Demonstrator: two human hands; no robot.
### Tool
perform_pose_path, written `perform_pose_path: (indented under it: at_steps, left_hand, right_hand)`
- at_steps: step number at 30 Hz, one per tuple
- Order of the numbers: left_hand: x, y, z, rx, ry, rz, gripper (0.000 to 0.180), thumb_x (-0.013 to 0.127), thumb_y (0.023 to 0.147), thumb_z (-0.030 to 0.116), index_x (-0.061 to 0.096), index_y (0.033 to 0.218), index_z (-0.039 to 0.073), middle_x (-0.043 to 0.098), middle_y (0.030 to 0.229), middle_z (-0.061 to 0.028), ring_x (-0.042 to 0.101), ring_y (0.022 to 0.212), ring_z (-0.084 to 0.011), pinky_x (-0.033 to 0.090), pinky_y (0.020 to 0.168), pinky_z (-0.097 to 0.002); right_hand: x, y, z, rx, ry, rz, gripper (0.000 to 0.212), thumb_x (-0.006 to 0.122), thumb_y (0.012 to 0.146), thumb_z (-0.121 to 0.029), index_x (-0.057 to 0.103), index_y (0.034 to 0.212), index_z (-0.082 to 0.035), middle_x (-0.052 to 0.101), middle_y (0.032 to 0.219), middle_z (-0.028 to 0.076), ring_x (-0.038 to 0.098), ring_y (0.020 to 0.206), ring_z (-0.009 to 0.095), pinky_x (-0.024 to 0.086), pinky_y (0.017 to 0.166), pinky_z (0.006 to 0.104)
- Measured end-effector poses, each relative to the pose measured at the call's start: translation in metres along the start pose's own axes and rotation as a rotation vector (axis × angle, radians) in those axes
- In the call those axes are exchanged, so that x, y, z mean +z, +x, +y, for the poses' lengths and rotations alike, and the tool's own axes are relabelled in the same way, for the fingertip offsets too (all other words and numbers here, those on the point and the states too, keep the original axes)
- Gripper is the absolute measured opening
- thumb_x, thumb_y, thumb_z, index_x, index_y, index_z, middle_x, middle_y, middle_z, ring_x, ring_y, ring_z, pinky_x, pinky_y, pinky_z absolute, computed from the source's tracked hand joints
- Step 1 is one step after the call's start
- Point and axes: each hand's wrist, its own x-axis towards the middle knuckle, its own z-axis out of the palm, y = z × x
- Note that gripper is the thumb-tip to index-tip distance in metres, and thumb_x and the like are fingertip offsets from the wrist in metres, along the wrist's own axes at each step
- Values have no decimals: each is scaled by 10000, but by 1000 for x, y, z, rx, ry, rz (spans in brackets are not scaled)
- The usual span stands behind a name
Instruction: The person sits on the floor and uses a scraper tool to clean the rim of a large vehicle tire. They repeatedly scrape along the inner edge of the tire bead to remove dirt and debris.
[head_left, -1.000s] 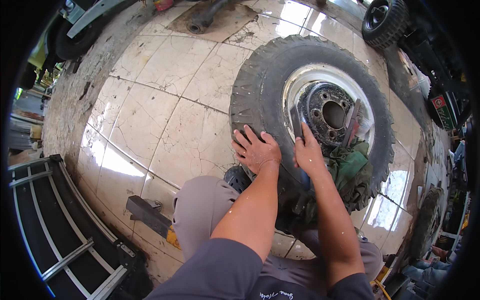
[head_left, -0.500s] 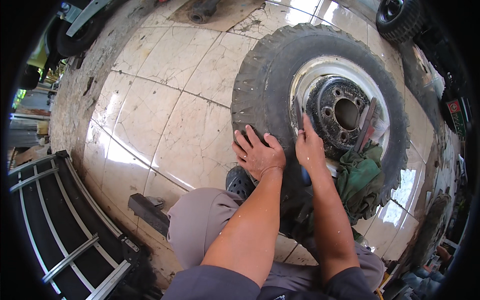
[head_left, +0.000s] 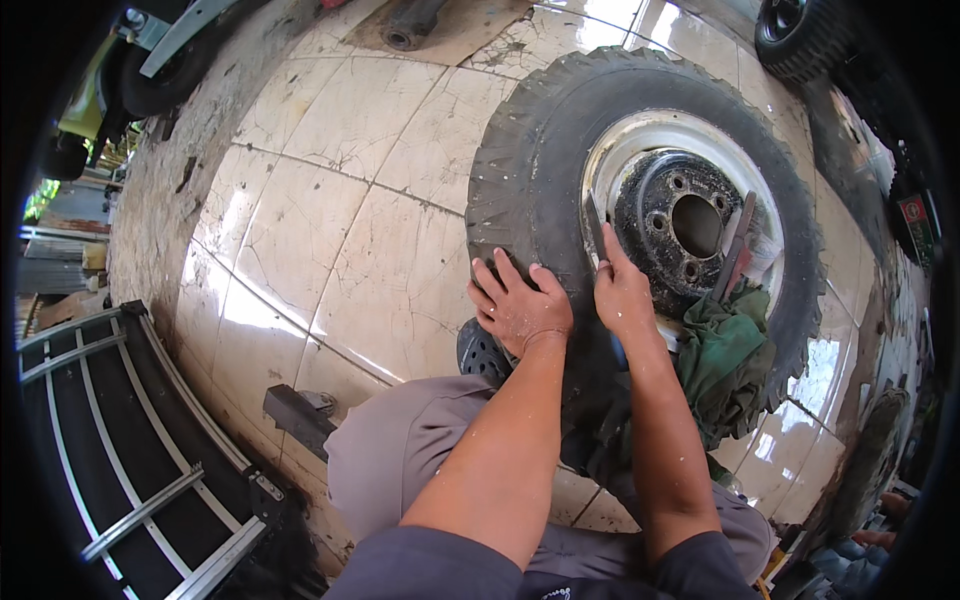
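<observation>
A large black tyre (head_left: 560, 180) on a pale rim (head_left: 640, 128) lies on its side before me, with a dark, worn hub plate (head_left: 650, 185) at its centre. My left hand (head_left: 525, 305) rests on the tyre's near left edge, fingers spread. In my right hand (head_left: 624, 290) is a flat file-like tool (head_left: 594, 218); its grey blade lies along the rim's inner left side, index finger pressed along it. A bit of blue handle shows below my palm. My grip hides the tool's middle, so its exact kind is unclear.
A green cloth (head_left: 725, 345) is bunched on the wheel's near right side. Beside it another flat metal bar (head_left: 735, 245) leans in the rim, near a clear plastic bag (head_left: 765, 252). A black metal-framed panel (head_left: 120, 440) stands at left; a square dark bar (head_left: 298, 418) lies beside my knee.
The view has shifted slightly. Both hands keep nearly the same places on the wheel, and the blade still lies along the rim.
</observation>
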Motion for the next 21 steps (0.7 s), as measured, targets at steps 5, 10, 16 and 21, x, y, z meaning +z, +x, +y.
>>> perform_pose_path:
  at_steps: [5, 10, 16, 21]
  left_hand:
    - [3, -1, -2, 12, -8, 6, 630, 443, 980, 420, 400, 1545, 143, 297, 1628, -144, 254, 1489, -400, 260, 1171, -561]
    - [1, -1, 0, 1, 19, 6, 628, 438, 983, 424, 401, 1543, 143, 299, 1626, -145, 264, 1482, -407, 270, 1170, -565]
    - [3, -2, -2, 15, 16, 13, 627, 433, 986, 425, 399, 1544, 141, 302, 1623, -153, 270, 1477, -416, 272, 1167, -574]
    - [3, -2, -2, 12, 13, 14, 627, 428, 989, 423, 397, 1543, 132, 302, 1620, -160, 268, 1477, -421, 275, 1163, -578]
  right_hand:
    - [-2, 2, -2, 9, -6, 7, 581, 493, 964, -80, 429, 1534, -176, 673, 1011, 329, 645, 991, 504, 506, 862, 530]
    - [1, -2, 1, -7, 47, 62, 569, 490, 968, -94, 437, 1528, -184, 675, 1015, 327, 644, 995, 504, 504, 864, 538]
    - [-4, -3, 3, 70, -7, -3, 568, 498, 972, -106, 434, 1528, -205, 688, 1003, 304, 649, 981, 502, 509, 846, 535]
    - [-5, -2, 4, 102, -127, -37, 587, 499, 973, -107, 413, 1539, -240, 698, 1010, 285, 658, 977, 491, 512, 835, 530]
